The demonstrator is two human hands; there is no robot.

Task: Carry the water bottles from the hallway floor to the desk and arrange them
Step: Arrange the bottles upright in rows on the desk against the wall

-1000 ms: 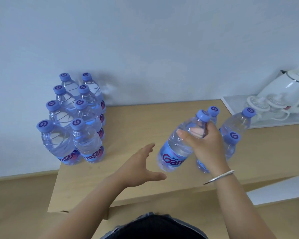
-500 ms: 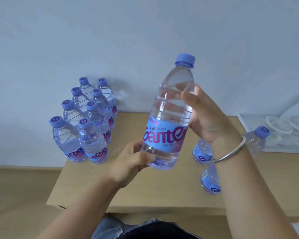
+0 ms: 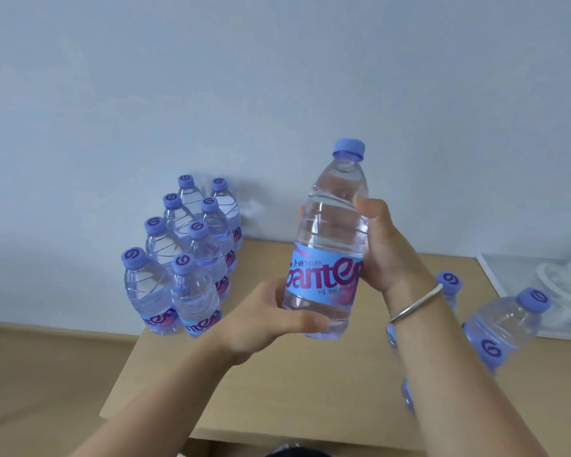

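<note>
Holding one clear plastic water bottle with a blue cap and blue label (image 3: 330,245) upright in the air over the light wooden desk (image 3: 277,390), I have my left hand (image 3: 264,319) curled under its base and my right hand (image 3: 381,249) wrapped round its ribbed upper body. I judge this the arranging step: eight matching bottles (image 3: 185,255) stand in two rows at the far left by the wall. Next, the held bottle should go left and down, landing upright just beside the near row without toppling it.
</note>
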